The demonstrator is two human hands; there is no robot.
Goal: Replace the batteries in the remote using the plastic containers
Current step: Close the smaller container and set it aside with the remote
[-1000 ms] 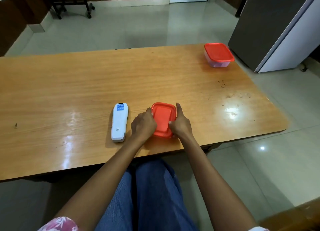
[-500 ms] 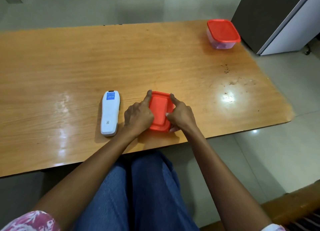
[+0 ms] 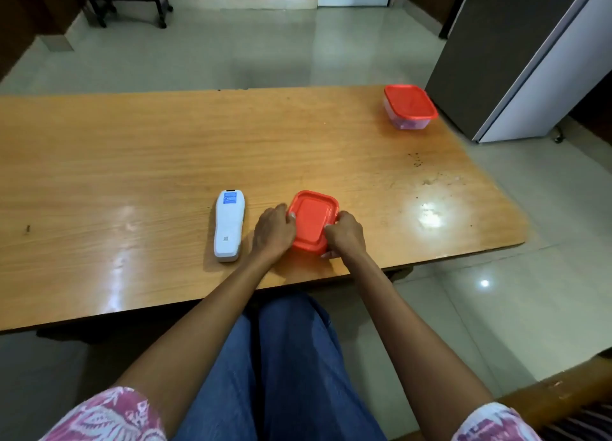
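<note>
A small plastic container with a red lid (image 3: pixel 313 220) sits near the front edge of the wooden table (image 3: pixel 149 162). My left hand (image 3: pixel 273 233) grips its left side and my right hand (image 3: pixel 346 237) grips its right side, fingertips on the lid's rim. The lid lies flat on the container. A white remote (image 3: pixel 228 226) lies back side up, lengthwise, just left of my left hand, not touched. A second plastic container with a red lid (image 3: pixel 410 106) stands at the table's far right corner. No batteries are visible.
A grey and white cabinet (image 3: pixel 530 53) stands on the floor beyond the table's right end. A dark wheeled frame (image 3: pixel 129 0) stands at the back left. My legs in blue jeans are under the table's front edge.
The camera has tilted up and down. Both hands stay on the near container; the extended thumb and fingers have curled in onto the lid's rim. The remote has not moved.
</note>
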